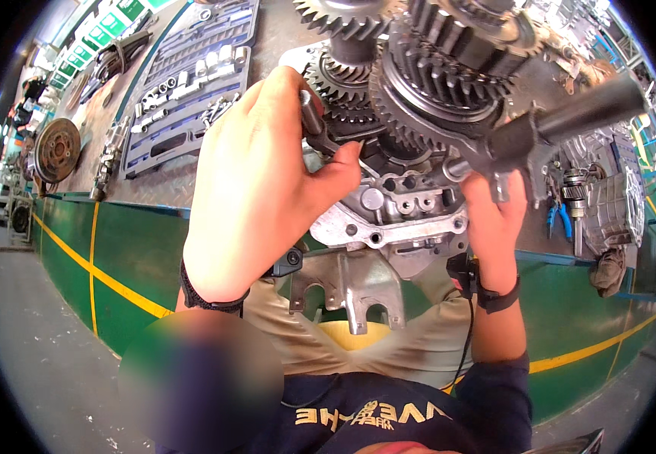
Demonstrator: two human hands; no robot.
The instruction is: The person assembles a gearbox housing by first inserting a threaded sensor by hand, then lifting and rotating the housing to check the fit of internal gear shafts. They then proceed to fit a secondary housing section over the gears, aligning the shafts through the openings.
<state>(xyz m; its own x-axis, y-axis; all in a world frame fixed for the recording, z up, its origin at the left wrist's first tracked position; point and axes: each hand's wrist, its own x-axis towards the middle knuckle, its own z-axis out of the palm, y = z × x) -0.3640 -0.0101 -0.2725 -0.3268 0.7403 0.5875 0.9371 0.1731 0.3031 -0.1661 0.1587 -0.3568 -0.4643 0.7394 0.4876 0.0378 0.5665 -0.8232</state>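
One gearbox [396, 204] stands at the edge of the tabletop [154, 189], its stacked gears (at least five toothed wheels show) rising from a silver housing. One open socket set [192, 76] lies well apart to the left. The left hand [256, 189] has its grip closed around a dark rod [314, 125] beside the gears. The right hand [494, 219] reaches under a dark shaft [570, 113]; its grip is probably closed, but partly hidden. The workbench front is green with yellow lines, the floor grey.

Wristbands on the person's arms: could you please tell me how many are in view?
2. One black wristband circles the left wrist, low and left of the gearbox housing. The other black wristband circles the right wrist, below the housing's right side.
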